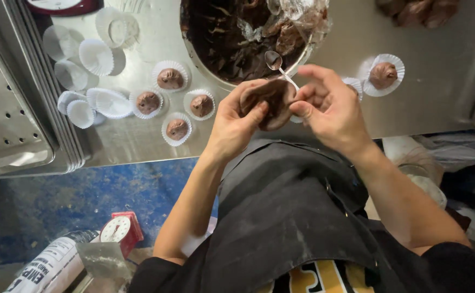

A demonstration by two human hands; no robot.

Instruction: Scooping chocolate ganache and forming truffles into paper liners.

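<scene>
My left hand point(236, 122) cups a flattened disc of brown chocolate dough point(273, 100) in its palm, thumb pressed on the edge. My right hand point(328, 106) pinches the disc's right side and also holds a small metal spoon point(278, 66) whose bowl points toward the big metal bowl point(194, 51) of dark chocolate mix. Both hands hover over the front edge of the steel table point(140, 135). Several filled white paper cups, each with a brown ball, sit left of my hands, the nearest being the filled cup point(177, 129).
Empty white paper cups point(96, 57) lie scattered at the back left beside stacked perforated metal trays point(10, 108). One more filled cup point(384, 75) sits at the right. Below the table are a blue floor, a red dial scale point(119, 230) and a white tube point(50, 266).
</scene>
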